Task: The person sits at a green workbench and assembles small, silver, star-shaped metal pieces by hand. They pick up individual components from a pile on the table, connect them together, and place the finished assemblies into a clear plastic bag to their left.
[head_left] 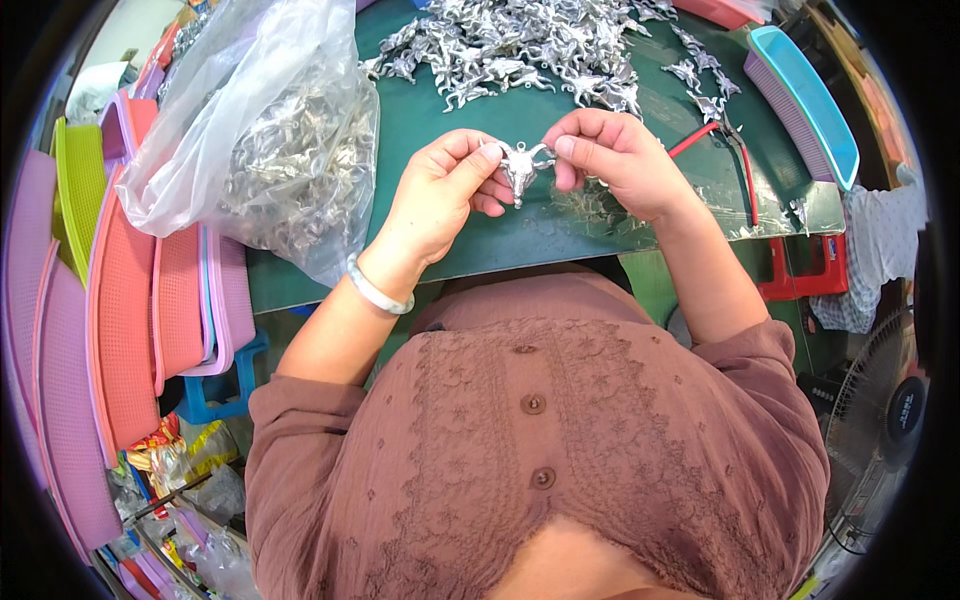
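Note:
Between my two hands is a silver metal bull-skull pendant (519, 172), with a small loop at its top and curved horns on both sides. My left hand (447, 187) pinches the horn on its side between thumb and fingers. With thumb and forefinger my right hand (619, 160) grips the tip of the other horn. Both hands hover over the near part of the green table (410, 235). Beyond them lies a big heap of similar silver castings (510, 50). Red-handled pliers (748, 180) rest on the table to the right of my right hand.
A clear plastic bag (290, 150) full of metal castings sits at the left. Stacked coloured baskets (120, 330) crowd the left side. A turquoise-lined basket (805, 105) stands at the table's right edge, near a red stool (830, 270) and a fan (880, 420).

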Demonstrator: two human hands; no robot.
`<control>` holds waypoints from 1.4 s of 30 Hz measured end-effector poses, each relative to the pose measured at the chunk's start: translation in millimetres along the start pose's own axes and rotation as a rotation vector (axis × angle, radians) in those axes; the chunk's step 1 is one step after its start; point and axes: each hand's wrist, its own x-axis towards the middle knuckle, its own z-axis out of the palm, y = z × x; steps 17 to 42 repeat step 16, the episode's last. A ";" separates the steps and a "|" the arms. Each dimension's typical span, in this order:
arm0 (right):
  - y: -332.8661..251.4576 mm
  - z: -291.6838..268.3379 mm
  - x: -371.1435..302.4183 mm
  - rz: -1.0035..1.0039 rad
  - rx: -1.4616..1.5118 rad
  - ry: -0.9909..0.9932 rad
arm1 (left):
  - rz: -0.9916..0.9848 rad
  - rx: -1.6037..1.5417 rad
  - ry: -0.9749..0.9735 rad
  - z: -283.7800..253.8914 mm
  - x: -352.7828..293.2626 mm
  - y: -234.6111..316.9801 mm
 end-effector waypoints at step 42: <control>11.5 20.1 -4.9 -0.462 -0.491 0.197 | -0.027 -0.445 -0.074 2.0 -8.3 -2.9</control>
